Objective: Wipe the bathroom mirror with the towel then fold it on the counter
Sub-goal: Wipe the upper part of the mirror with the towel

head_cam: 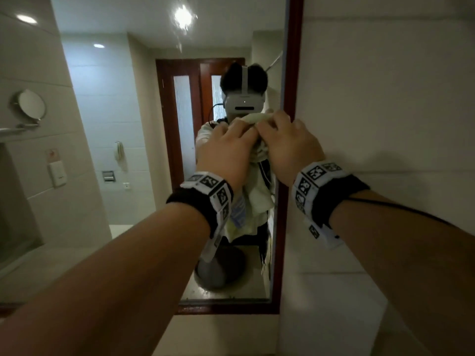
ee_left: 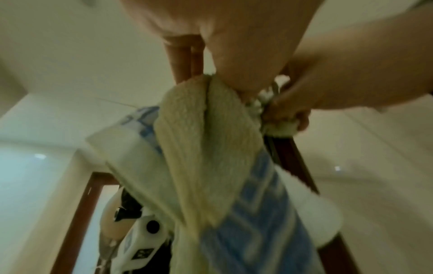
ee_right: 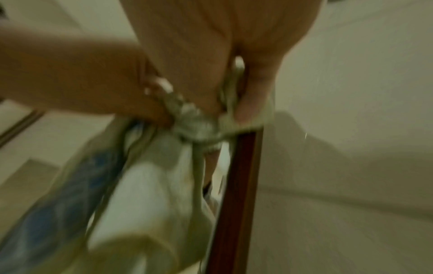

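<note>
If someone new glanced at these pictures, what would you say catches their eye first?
Most striking are the left hand and right hand, raised side by side, gripping the bunched pale yellow terry towel with a blue pattern at the right edge of the red-brown wood-framed wall mirror. The rest of the towel hangs below the hands. In the glass, the person's reflection wears a white headset.

You have two hands, left hand and right hand. One towel. One mirror.
</note>
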Demonstrator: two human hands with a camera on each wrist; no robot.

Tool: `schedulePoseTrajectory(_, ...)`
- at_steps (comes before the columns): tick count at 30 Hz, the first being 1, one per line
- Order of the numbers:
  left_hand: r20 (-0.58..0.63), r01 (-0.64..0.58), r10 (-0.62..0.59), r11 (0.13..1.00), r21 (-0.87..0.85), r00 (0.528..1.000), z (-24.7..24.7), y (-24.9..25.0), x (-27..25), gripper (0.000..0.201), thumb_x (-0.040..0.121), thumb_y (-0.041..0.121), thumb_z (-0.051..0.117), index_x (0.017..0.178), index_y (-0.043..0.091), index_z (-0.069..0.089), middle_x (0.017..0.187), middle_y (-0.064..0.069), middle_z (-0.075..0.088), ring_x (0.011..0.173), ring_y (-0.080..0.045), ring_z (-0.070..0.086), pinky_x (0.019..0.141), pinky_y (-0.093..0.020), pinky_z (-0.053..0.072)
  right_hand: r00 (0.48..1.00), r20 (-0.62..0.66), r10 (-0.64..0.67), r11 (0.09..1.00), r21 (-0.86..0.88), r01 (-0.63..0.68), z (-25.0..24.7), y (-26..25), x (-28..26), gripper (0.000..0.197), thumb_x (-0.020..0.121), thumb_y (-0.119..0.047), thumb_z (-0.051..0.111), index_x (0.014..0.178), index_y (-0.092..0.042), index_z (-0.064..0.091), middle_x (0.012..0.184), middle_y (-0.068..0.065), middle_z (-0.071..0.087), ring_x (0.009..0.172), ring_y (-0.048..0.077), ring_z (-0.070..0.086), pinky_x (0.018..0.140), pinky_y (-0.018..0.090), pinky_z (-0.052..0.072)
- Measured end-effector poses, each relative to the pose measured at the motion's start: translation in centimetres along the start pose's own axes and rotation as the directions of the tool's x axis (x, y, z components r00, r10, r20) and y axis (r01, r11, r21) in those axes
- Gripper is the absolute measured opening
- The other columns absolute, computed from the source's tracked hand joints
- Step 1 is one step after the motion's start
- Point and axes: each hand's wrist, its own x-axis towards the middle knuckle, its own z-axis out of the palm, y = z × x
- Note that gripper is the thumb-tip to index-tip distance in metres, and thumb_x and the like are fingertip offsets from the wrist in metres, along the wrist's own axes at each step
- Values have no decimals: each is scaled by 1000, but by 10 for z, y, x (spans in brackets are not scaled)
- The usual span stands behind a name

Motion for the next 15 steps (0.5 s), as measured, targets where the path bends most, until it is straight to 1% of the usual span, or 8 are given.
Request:
schedulePoseTrajectory(1, -15, -2, 2, 1000, 2, 1000, 8, 2, -7, 45, 91, 30, 61, 136, 30, 56, 134, 2, 57, 117, -34, 56, 81, -46, 54, 1000, -25, 19, 1000, 19, -18, 12, -1, -9, 32, 92, -16, 53, 124, -15, 54, 129, 16, 49, 88, 37, 54, 64, 41, 54)
schedulePoseTrajectory(3, -58, -5, 6, 1000, 8, 998, 27, 4, -22, 41, 90, 33, 58, 131, 28, 60, 132, 1, 60, 116, -36, 58, 78, -47, 56, 998, -26, 55, 997, 47, -54, 34, -4, -25, 30, 93, -17, 53, 123, -16, 54, 132, 16, 48, 88, 36, 57, 64, 40, 55)
schedulePoseTrajectory(6, -98, -22, 24, 1000, 20, 995, 53, 7, -47, 36, 90, 33, 58, 126, 28, 65, 130, 2, 63, 113, -34, 59, 70, -40, 53, 997, -11, 78, 995, 65, -77, 60, -8, -53, 34, 93, -20, 50, 127, -18, 52, 133, 14, 47, 94, 35, 57, 65, 41, 57)
schedulePoseTrajectory(7, -96, -30, 32, 999, 20, 995, 61, 7, -54, 37, 91, 34, 56, 126, 29, 65, 131, 3, 63, 112, -33, 59, 68, -39, 53, 997, -18, 79, 995, 63, -77, 67, -10, -62, 36, 94, -22, 46, 129, -19, 51, 132, 14, 47, 95, 35, 57, 63, 41, 56)
schedulePoseTrajectory(9, -87, -36, 36, 999, 10, 996, 69, 7, -66, 41, 92, 38, 46, 127, 31, 64, 134, 5, 61, 114, -32, 56, 66, -37, 51, 996, -35, 77, 996, 40, -75, 76, -13, -75, 39, 94, -22, 41, 132, -19, 51, 133, 14, 49, 93, 36, 56, 60, 41, 55)
schedulePoseTrajectory(11, -72, -29, 28, 1000, -11, 997, 77, 9, -77, 46, 92, 42, 37, 129, 32, 63, 136, 7, 60, 117, -31, 54, 65, -35, 47, 995, -44, 84, 996, 11, -84, 87, -15, -85, 39, 94, -22, 39, 131, -18, 51, 133, 15, 50, 91, 37, 55, 58, 41, 54)
schedulePoseTrajectory(13, -48, -30, 28, 999, -34, 998, 87, 10, -93, 46, 92, 40, 36, 128, 31, 63, 136, 6, 59, 119, -31, 54, 65, -32, 43, 994, -40, 102, 995, 16, -101, 100, -18, -100, 36, 95, -21, 36, 127, -18, 52, 132, 16, 51, 91, 37, 55, 56, 41, 54)
schedulePoseTrajectory(15, -47, -60, 58, 997, -49, 997, 101, 10, -112, 41, 93, 34, 41, 125, 27, 66, 133, 4, 62, 118, -31, 55, 64, -34, 46, 994, -19, 107, 994, 28, -107, 114, -22, -120, 35, 96, -23, 34, 123, -17, 55, 131, 17, 53, 91, 38, 54, 54, 41, 54)
